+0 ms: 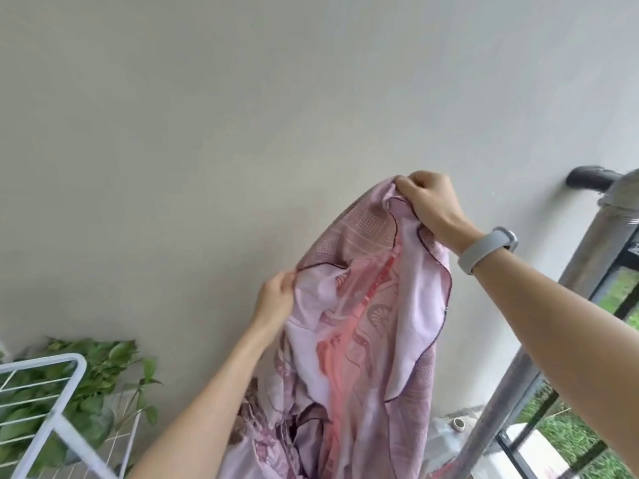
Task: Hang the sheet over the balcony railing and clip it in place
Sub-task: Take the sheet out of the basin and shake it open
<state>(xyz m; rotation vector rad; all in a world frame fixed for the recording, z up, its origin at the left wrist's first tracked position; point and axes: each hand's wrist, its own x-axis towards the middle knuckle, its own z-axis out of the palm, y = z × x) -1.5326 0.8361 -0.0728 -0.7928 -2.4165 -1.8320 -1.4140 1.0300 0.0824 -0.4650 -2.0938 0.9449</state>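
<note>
A pale pink and mauve patterned sheet (366, 326) hangs bunched in front of me, held up against the grey wall. My left hand (275, 299) pinches its dark-stitched edge low on the left. My right hand (430, 203), with a grey band on the wrist, grips the same edge higher up. The steel balcony railing (587, 267) runs down the right side, just right of the sheet and apart from it. No clips are visible.
A white wire drying rack (52, 402) stands at the lower left, with a leafy green plant (100, 368) behind it. A dark pipe (591, 178) sticks out of the wall above the railing. Grass shows beyond the rail.
</note>
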